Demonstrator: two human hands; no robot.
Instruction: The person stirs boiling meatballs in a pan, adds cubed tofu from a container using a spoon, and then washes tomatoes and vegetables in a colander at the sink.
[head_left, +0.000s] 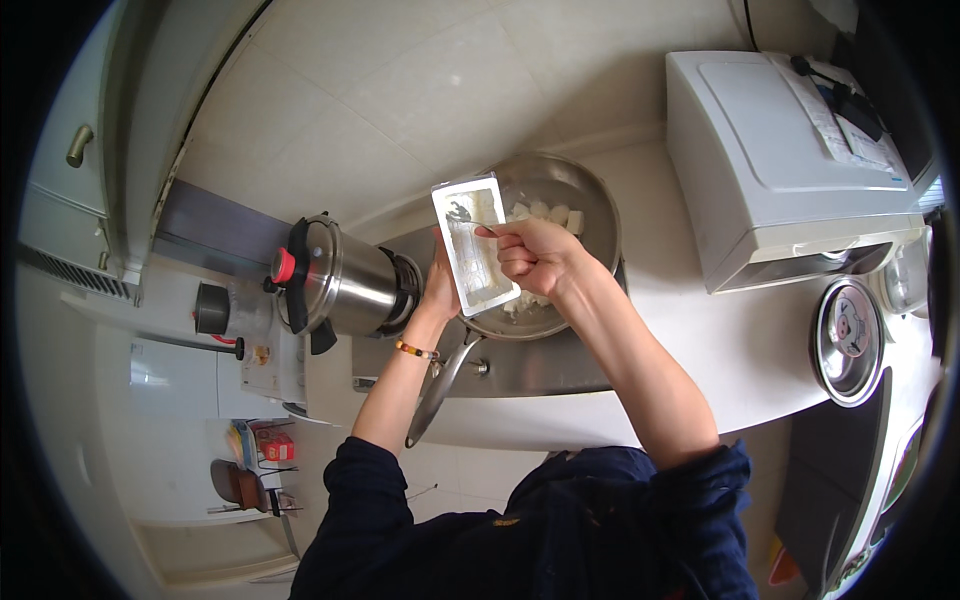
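Note:
My left hand (442, 281) holds a white rectangular plastic tub (472, 247) by its outer side, tilted so that its inside faces me. Whitish residue clings to the tub's inside. In my right hand (536, 255) is the handle of a metal spoon (459, 214), whose head lies within the tub. Below and behind both is a wide stainless steel frying pan (600, 195) on the stove. White chunks that look like tofu (559, 215) lie in the pan, partly hidden by the tub and my right hand.
A steel pressure cooker (352, 285) stands left of the pan. The pan's long handle (442, 390) juts towards me over the counter edge. On the right are a white countertop appliance (780, 150) and a round metal dish (825, 337). The tiled wall (420, 82) rises behind the stove.

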